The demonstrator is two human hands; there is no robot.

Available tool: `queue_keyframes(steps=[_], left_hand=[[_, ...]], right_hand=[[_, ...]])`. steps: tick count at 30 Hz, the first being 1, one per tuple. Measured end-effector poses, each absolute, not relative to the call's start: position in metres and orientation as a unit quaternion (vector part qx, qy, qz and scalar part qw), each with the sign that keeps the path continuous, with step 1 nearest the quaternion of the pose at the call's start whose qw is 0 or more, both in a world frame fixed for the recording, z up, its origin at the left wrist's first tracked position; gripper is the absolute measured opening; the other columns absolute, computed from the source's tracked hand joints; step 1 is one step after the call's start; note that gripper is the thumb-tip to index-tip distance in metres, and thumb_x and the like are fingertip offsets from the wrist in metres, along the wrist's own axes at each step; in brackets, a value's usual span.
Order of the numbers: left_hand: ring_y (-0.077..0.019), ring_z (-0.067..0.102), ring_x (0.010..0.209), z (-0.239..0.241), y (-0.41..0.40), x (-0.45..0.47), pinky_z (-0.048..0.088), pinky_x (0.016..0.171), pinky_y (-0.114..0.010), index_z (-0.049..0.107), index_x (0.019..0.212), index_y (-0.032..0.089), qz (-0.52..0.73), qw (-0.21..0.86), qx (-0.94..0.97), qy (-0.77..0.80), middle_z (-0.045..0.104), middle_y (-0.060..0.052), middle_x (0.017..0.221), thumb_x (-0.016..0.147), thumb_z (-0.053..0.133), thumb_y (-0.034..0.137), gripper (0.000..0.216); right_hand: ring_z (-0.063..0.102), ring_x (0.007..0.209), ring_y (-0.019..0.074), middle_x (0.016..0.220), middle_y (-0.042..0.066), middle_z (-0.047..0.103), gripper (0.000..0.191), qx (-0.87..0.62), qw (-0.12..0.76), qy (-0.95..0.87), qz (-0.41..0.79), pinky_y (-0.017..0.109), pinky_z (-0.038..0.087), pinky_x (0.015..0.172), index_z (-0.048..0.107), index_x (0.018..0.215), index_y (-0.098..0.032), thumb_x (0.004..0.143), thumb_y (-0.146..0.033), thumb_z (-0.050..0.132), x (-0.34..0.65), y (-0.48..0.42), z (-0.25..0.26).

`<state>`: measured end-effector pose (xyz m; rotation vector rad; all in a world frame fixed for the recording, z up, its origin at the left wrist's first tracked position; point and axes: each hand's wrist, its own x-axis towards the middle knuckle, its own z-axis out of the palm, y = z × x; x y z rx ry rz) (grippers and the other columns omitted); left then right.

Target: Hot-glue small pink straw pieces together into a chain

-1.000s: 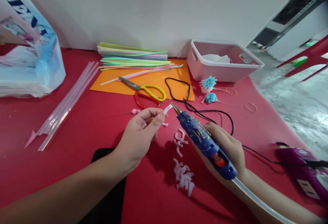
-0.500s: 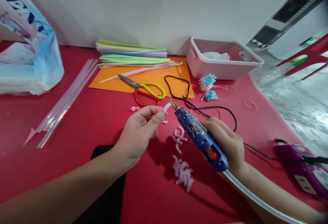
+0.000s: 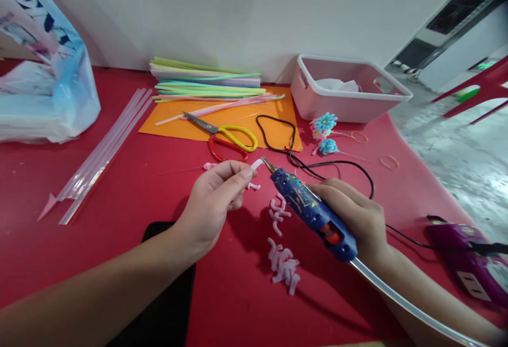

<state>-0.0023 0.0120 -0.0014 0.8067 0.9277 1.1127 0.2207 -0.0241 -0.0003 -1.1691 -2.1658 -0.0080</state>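
Observation:
Between thumb and forefinger, my left hand pinches a short pale pink piece of pipe cleaner. My right hand is wrapped round a blue glue gun, its metal nozzle at the free end of that piece; whether they touch I cannot tell. A long clear glue stick comes out of the gun's back. Below the nozzle, on the red table, lie several cut pink pipe cleaner pieces in loose piles. Scissors with one yellow and one red handle rest beyond my left hand.
Several coloured pipe cleaners lie on orange paper. A pink basket stands behind blue pipe cleaner flowers. Clear glue sticks and a plastic bag are left; a purple power socket with a black cord is right.
The view has shifted slightly. My left hand still pinches the pink piece, and the glue gun's nozzle stays near its end, with hardly any other movement.

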Motion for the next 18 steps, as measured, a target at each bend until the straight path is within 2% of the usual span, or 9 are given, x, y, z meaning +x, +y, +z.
queue_keyframes(steps=[7, 11, 18], left_hand=[[-0.0055, 0.034, 0.051, 0.0018, 0.015, -0.0012, 0.026, 0.044, -0.016, 0.062, 0.067, 0.015, 0.483, 0.72, 0.307, 0.393, 0.048, 0.004, 0.061, 0.076, 0.076, 0.022, 0.018], [-0.0054, 0.036, 0.053, 0.0049, 0.0183, -0.0008, 0.026, 0.043, -0.015, 0.057, 0.064, 0.015, 0.454, 0.768, 0.259, 0.37, 0.048, 0.003, 0.065, 0.075, 0.074, 0.021, 0.022], [-0.0048, 0.036, 0.051, 0.0074, 0.0188, -0.0001, 0.027, 0.041, -0.014, 0.055, 0.061, 0.015, 0.449, 0.786, 0.229, 0.36, 0.045, 0.005, 0.063, 0.074, 0.075, 0.019, 0.024]], right_hand=[[0.062, 0.06, 0.0181, 0.07, 0.003, 0.063, 0.013, -0.443, 0.31, -0.841, -0.022, 0.029, 0.049, 0.055, 0.063, 0.101, -0.022, 0.095, -0.017, 0.052, 0.2211, -0.0234, 0.0086], [0.061, 0.058, 0.0174, 0.068, 0.003, 0.061, 0.014, -0.438, 0.311, -0.844, -0.023, 0.028, 0.047, 0.053, 0.063, 0.1, -0.021, 0.094, -0.016, 0.052, 0.221, -0.0234, 0.0086], [0.06, 0.06, 0.0168, 0.069, 0.002, 0.059, 0.014, -0.447, 0.325, -0.833, -0.008, 0.029, 0.045, 0.056, 0.065, 0.1, -0.021, 0.095, -0.017, 0.053, 0.2212, -0.0256, 0.0003]])
